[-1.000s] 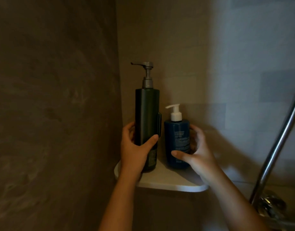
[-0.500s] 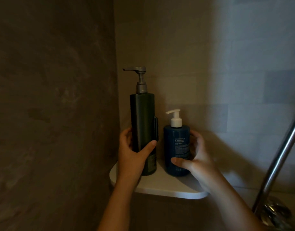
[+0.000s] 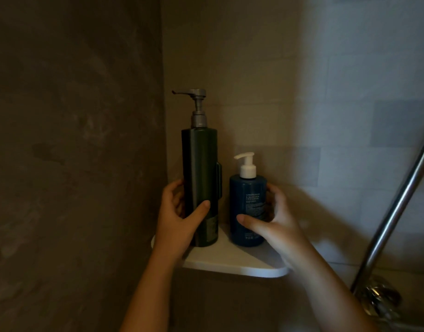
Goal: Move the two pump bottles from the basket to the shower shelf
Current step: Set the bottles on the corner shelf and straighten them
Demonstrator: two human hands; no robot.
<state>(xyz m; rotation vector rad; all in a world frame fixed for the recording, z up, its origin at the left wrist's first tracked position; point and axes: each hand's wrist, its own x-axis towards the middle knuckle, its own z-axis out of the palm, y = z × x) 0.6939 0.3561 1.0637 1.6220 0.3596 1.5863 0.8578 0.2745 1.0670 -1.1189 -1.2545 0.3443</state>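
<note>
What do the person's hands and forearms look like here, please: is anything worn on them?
Both are bare. The left hand and the right hand carry no gloves and no rings that can be seen, and the forearms show no sleeves, watch or bracelet as far as the frame's lower edge. The light is dim, so fine marks cannot be told.

- I am looking into a dim home shower corner with pale rectangular wall tiles.
- A white rounded corner shelf carries pump toiletries.
- A chrome pipe rises from a chrome tap fitting.
</note>
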